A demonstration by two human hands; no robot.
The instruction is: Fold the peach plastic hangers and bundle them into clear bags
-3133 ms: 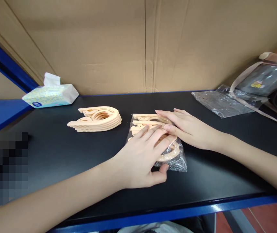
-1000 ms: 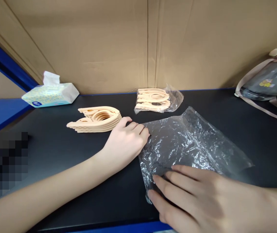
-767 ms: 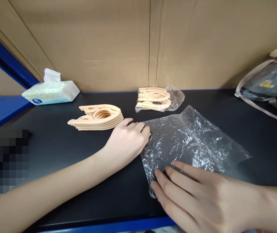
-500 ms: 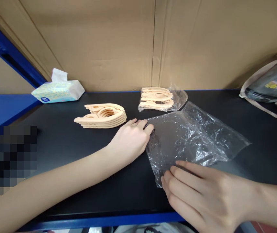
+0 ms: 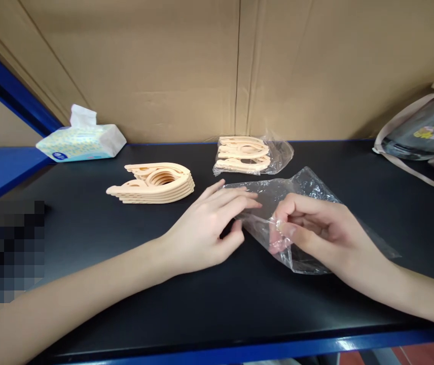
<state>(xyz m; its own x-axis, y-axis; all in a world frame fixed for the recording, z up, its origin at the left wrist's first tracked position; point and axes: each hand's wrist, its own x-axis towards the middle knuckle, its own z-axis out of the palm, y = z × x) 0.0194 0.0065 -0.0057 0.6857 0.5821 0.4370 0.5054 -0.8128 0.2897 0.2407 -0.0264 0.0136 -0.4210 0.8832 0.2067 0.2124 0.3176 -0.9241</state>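
Note:
A clear plastic bag [image 5: 266, 195] lies crumpled across the dark tabletop, its near side lifted. My right hand [image 5: 319, 233] pinches that near edge between thumb and fingers. Over the bag's left side is my left hand [image 5: 217, 223], fingers stretched out and apart; whether its fingertips press on the film is hard to tell. Just left of it sits a stack of cream folding hangers [image 5: 156, 185], lying flat on one another. More cream hangers [image 5: 243, 153] lie behind the bag, inside a second clear wrapper.
At the back left stands a tissue pack [image 5: 83, 142] with one tissue sticking out. A transparent bottle with a strap [image 5: 426, 126] lies at the right. Cardboard [image 5: 164, 66] walls off the back, and a blue edge [image 5: 217, 352] borders the front.
My right hand has turned and moved up, lifting the bag's near edge off the table. My left hand's fingers have spread out over the bag's left side.

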